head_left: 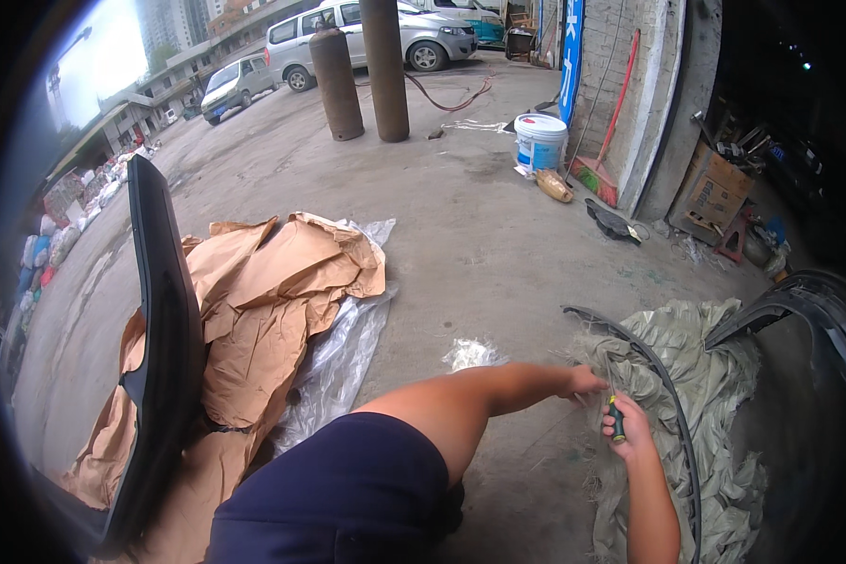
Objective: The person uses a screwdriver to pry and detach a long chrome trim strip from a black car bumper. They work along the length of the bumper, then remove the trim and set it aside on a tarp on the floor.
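My right hand [635,430] is wrapped round a screwdriver [617,420] with a green and black handle, its thin shaft pointing up and away from me. Just beyond it is my left hand [587,383], at the end of an arm stretched across from the left. Its fingers look pinched close to the shaft; what they hold, if anything, is too small to make out. Both hands are above the near-left edge of a crumpled grey-green woven sheet [724,442]. A long, curved black strip [668,383] lies over that sheet, right of my hands.
At left, a long black car panel [167,282] rests on crumpled brown paper [254,329] and clear plastic [338,357]. A dark curved part [808,305] lies at right. Farther off stand a white bucket [540,143], a broom [600,174], two gas cylinders [336,85] and parked vehicles [371,38].
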### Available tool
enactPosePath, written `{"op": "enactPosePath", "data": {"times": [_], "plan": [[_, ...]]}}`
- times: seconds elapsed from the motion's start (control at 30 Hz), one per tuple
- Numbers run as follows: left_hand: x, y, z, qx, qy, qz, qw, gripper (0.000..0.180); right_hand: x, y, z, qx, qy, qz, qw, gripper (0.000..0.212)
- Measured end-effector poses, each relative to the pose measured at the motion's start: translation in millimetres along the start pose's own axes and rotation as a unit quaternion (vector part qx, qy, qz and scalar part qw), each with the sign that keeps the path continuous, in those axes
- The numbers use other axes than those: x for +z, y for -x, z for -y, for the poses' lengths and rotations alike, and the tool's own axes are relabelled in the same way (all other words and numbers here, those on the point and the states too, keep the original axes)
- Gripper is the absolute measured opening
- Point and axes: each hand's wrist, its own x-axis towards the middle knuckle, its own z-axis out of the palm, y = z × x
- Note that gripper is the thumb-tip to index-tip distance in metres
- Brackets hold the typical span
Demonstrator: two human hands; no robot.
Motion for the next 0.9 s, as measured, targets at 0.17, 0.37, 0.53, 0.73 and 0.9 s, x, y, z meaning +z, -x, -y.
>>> {"op": "enactPosePath", "data": {"times": [0.17,0.37,0.53,0.73,0.9], "plan": [[6,-15,6,0.024,-0.065,-0.111,0.991,0.038,11,7,-8,0.001,0.101,-0.049,0.994,0.058],[-12,-21,24,0.003,-0.251,-0.103,0.962,0.037,-81,45,-14,-0.014,0.495,-0.126,0.859,0.055],[-50,4,29,0.158,-0.637,-0.217,0.723,0.038,-170,109,-27,-0.028,0.76,-0.314,0.568,0.035],[-84,17,-5,-0.057,-0.825,-0.139,0.545,0.039,-220,128,-52,0.074,0.799,-0.26,0.538,0.032],[-92,14,-15,-0.135,-0.842,-0.079,0.515,0.042,-207,109,-70,0.131,0.533,-0.219,0.807,0.024]]}}
